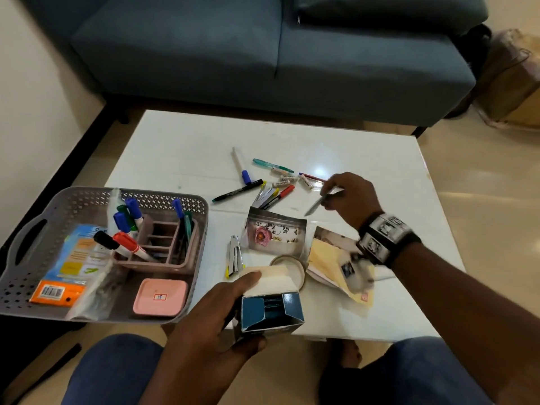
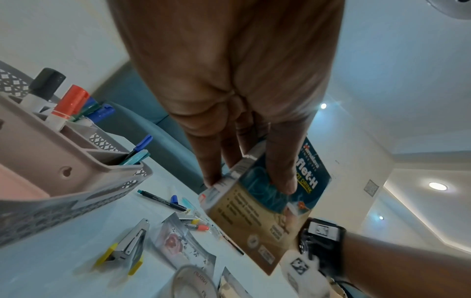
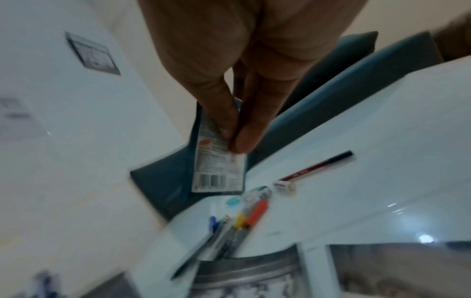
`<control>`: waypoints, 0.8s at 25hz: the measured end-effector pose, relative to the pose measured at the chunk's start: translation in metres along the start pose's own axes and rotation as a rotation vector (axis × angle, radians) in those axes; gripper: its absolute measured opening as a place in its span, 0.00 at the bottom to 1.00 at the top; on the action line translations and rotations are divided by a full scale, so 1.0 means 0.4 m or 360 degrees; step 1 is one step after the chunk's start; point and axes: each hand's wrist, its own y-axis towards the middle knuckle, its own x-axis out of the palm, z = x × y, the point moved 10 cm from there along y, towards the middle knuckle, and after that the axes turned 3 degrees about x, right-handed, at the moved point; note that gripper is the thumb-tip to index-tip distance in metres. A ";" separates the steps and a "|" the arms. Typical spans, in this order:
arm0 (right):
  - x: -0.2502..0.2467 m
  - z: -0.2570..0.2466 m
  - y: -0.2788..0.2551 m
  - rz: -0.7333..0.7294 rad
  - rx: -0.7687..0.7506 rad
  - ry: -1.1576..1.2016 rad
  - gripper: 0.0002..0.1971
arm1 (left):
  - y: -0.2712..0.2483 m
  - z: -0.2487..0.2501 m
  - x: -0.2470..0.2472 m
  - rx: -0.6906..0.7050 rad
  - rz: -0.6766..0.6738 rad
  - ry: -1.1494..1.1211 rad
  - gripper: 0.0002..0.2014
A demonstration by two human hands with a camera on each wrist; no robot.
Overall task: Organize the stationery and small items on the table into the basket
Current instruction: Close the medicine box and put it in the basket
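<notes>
**Open carton in one hand, sachet in the other**

At the left of the white glossy table (image 1: pixel 187 147), overhanging its edge, sits the grey perforated plastic basket (image 1: pixel 163 197). It holds an orange-and-blue stationery packet (image 1: pixel 68 264), a beige slotted pen organizer (image 1: pixel 163 244) stocked with capped markers, and a pink square lidded box (image 1: pixel 160 296).

Just right of the basket, the left hand (image 1: pixel 210 325) grips a blue-and-tan cardboard carton (image 1: pixel 270 311) with its top flaps open, thumb on one face and fingers curled round the other, above the table's near edge. A silver stapler with yellow tips (image 1: pixel 233 255) lies between the basket and a flower-printed zip pouch (image 1: pixel 274 232); a roll of clear tape (image 1: pixel 289 270) sits beside the carton.

Farther from the basket, loose pens, markers and small white tubes (image 1: pixel 263 185) lie scattered. Right of them, the right hand (image 1: pixel 350 197) pinches a thin printed sachet (image 3: pixel 219 165) between thumb and fingertips, clear of the tabletop. A yellow envelope (image 1: pixel 336 264) lies beneath that wrist.
</notes>
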 end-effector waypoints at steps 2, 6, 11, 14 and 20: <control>-0.091 -0.074 -0.115 0.0097 -0.0228 0.0279 0.10 | -0.006 0.028 -0.006 0.0022 0.0022 -0.0003 0.47; -0.208 -0.178 -0.359 -0.0061 -0.0361 0.1051 0.13 | -0.041 0.100 -0.003 0.0116 0.0061 -0.0047 0.41; -0.285 -0.319 -0.559 -0.0026 -0.0535 0.0964 0.12 | -0.108 0.168 -0.006 0.0293 0.0160 0.0069 0.41; -0.277 -0.398 -0.672 -0.0043 -0.0585 0.0951 0.25 | -0.151 0.202 -0.013 0.0401 0.0242 0.0176 0.41; -0.222 -0.435 -0.775 -0.0441 -0.0547 0.1060 0.13 | -0.203 0.261 -0.021 0.0526 0.0215 0.0024 0.32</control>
